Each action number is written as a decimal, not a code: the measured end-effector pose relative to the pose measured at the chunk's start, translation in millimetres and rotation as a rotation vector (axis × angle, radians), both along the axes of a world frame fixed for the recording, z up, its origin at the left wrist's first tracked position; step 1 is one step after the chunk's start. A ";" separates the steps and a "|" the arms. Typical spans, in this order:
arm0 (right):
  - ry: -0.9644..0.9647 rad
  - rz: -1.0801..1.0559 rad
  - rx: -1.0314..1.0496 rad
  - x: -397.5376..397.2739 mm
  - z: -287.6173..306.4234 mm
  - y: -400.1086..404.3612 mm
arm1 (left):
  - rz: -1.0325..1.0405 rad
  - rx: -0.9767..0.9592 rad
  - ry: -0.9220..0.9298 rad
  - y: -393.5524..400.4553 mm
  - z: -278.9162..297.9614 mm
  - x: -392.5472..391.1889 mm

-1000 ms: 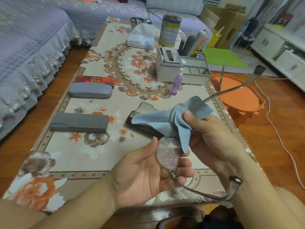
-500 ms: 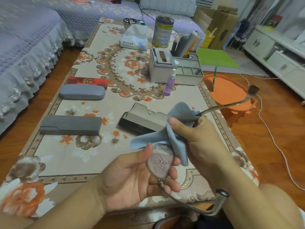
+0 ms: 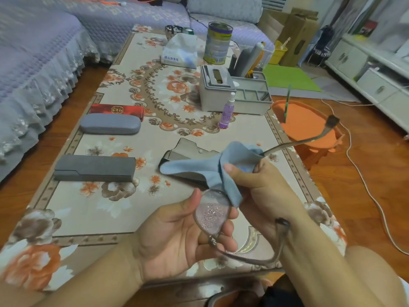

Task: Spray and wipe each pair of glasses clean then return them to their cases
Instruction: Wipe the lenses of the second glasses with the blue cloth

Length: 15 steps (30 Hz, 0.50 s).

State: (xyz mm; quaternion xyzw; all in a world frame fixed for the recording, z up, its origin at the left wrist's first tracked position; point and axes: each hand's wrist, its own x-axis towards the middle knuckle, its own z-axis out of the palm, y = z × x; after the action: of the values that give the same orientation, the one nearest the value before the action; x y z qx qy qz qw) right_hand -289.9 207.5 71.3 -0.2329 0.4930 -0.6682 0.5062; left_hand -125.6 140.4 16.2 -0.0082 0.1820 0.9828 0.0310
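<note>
Floral tablecloth [image 3: 93, 209] — wood floor [image 3: 365, 173], lilac sofa [image 3: 39, 58] — left.

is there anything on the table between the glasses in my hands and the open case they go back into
Nothing visible blocks it. The glasses are held above the table, and the open case lies just beyond them; only the blue cloth in your right hand hangs over its near edge.

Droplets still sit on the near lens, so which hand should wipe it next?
Probably the right hand: it already pinches the blue cloth just above that lens, while the left hand grips the glasses.
</note>
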 end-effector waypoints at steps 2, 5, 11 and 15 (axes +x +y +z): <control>-0.005 -0.124 0.062 3.4 -3.5 -1.0 | 0.000 -0.006 -0.021 5.1 -2.5 -2.9; 0.283 -0.215 0.216 4.1 -1.8 -2.7 | -0.004 0.005 -0.010 9.1 -2.0 -4.6; 0.826 0.288 0.321 -43.9 18.0 9.8 | 0.036 0.081 -0.068 4.2 -7.8 2.5; 1.364 0.455 0.423 -85.8 15.4 15.0 | 0.045 0.049 -0.135 8.2 -11.6 -2.1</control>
State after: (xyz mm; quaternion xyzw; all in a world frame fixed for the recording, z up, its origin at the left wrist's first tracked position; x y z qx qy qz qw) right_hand -375.7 222.5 86.6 -0.5893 0.7550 -0.1454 0.2480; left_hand -127.7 148.6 4.6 -0.0779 0.1551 0.9846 0.0214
